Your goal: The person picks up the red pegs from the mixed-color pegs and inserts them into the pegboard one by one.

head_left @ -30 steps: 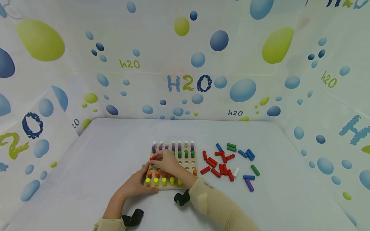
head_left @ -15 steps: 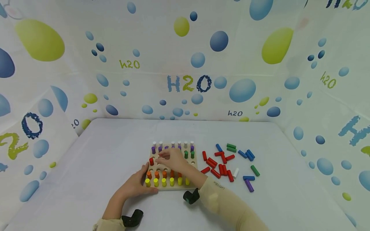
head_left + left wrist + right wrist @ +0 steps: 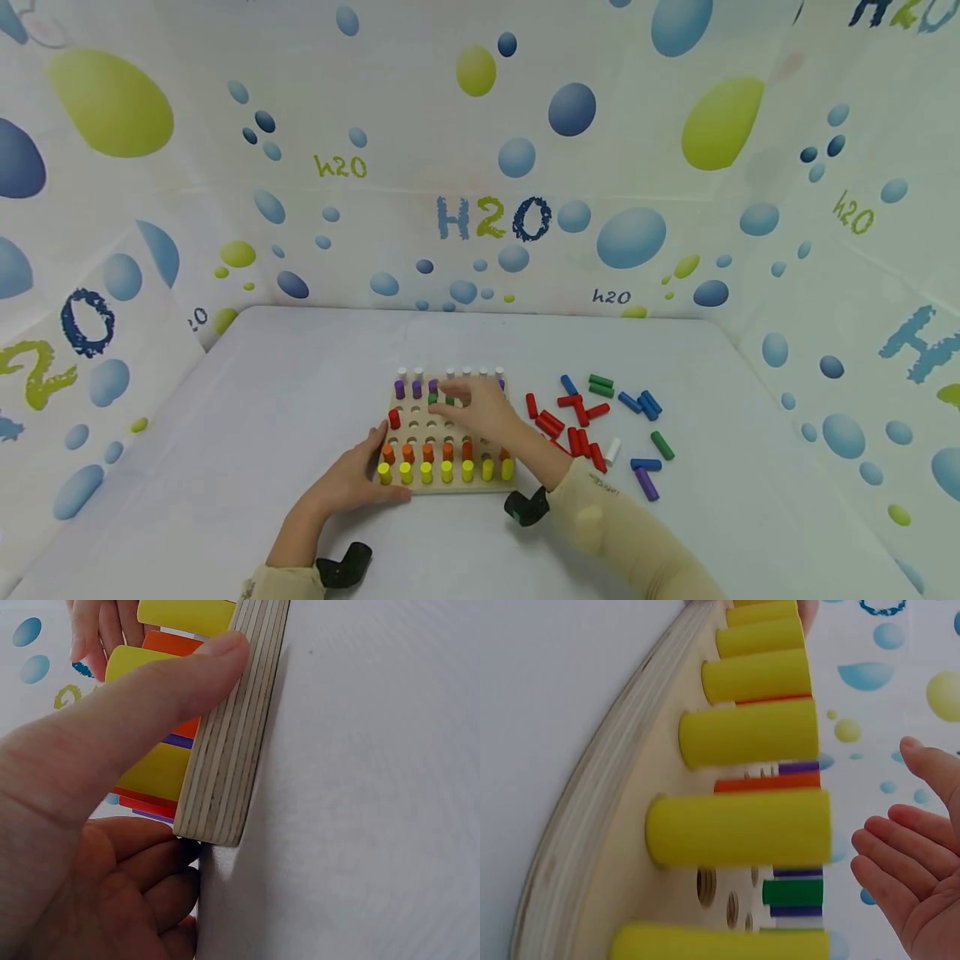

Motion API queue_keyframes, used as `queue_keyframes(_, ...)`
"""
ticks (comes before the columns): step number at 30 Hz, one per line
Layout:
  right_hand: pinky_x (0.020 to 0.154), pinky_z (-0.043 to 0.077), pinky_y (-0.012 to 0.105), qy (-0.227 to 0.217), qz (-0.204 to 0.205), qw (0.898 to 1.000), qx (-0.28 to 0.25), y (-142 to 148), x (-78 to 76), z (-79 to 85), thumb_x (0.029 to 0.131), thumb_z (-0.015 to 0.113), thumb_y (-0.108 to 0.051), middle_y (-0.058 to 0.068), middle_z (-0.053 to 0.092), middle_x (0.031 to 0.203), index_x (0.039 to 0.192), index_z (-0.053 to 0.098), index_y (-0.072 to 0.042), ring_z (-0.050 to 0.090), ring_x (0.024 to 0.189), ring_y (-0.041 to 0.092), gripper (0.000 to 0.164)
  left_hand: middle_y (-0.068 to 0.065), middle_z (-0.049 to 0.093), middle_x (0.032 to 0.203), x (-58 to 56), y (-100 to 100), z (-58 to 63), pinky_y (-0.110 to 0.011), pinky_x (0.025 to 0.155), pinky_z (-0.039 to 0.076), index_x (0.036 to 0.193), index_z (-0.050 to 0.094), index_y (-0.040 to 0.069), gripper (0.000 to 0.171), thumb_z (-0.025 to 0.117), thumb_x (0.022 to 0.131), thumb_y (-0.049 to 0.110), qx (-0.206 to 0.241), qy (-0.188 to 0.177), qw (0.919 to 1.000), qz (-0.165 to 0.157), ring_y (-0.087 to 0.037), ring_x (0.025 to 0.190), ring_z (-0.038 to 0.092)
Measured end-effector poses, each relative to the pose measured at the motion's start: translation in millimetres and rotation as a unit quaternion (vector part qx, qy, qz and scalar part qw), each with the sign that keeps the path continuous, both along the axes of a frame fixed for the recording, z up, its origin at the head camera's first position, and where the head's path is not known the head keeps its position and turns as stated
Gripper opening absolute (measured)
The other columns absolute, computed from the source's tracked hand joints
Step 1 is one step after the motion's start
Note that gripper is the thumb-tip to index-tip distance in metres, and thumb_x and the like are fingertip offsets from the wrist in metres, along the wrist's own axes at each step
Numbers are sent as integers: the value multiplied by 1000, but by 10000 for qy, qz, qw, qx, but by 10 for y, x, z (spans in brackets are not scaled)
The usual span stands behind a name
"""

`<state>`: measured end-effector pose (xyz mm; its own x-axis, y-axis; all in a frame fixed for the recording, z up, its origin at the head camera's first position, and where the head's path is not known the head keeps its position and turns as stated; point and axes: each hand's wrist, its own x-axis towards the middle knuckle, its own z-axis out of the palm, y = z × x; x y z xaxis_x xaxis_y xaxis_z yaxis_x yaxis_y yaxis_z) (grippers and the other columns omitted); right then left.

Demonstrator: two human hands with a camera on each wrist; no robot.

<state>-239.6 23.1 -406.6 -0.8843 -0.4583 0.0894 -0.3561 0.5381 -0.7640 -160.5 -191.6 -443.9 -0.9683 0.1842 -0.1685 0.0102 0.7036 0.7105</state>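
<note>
A wooden pegboard lies on the table, its near left corner gripped by my left hand. In the left wrist view the thumb presses the layered board edge while the curled fingers lie along the other side. Yellow pegs fill the nearest row, with orange pegs behind. One red peg stands upright at the left end of a row of bare holes. Over the board hovers my right hand, nothing in its spread fingers, partly covering the green and purple pegs.
Right of the board lie loose red pegs, blue pegs, green pegs, a white peg and a purple peg. White pegs stand along the board's far row. A patterned sheet rises behind the table.
My right hand has let go of the red peg, which now stands in the board, and has moved right with its fingers spreading. My left hand stays on the board.
</note>
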Motion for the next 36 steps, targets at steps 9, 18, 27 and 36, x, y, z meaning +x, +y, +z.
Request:
queue_keyframes(9,86,50,34,227,-210,9995,-115,286,-5,98,83,65,-37,7,61,118,119,61,-8,58,108,23,46,-28,18,145,24,1,26,-59,104,18,145,16,1,114,82,62,43,-36,40,10000,-30,-44,133,15)
queue_keyframes(18,85,50,36,391,-644,9971,-110,517,-74,46,83,67,-34,8,63,115,117,62,-4,59,105,24,46,-29,18,145,16,-6,16,-58,104,18,145,16,0,115,82,61,42,-18,87,10000,-31,-44,133,15)
queue_keyframes(27,83,51,36,385,-1022,9940,4,714,-136,-28,83,67,-33,7,64,113,114,64,-6,61,102,24,41,-28,19,145,21,1,10,-59,104,19,145,16,1,115,82,61,43,-41,51,10000,16,-44,133,16)
queue_keyframes(36,82,51,34,498,-1234,9909,203,833,-146,-25,83,67,-31,8,65,109,112,64,-4,62,98,24,40,-27,18,145,18,18,15,-58,104,18,145,17,1,115,83,61,42,-4,84,10000,4,-43,133,16)
